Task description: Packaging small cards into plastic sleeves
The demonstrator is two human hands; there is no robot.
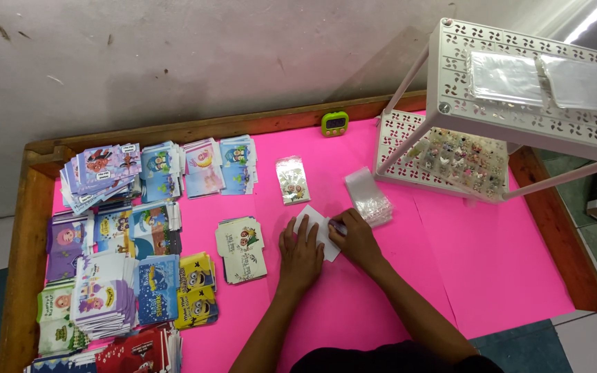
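Note:
My left hand (300,250) lies flat with fingers spread on a white card (316,224) on the pink table sheet (409,276). My right hand (354,238) pinches the card's right edge, fingers closed on it. Just beyond the right hand lies a stack of clear plastic sleeves (369,196). A packed clear sleeve with small picture pieces (291,179) rests farther back. A short pile of cartoon cards (242,249) sits left of my left hand.
Several stacks of colourful cartoon cards (119,249) fill the left side. A green timer (334,123) stands at the back edge. A white perforated rack (519,83) with plastic bags on top and small trinkets below stands at the right. A wooden rim (25,228) borders the table.

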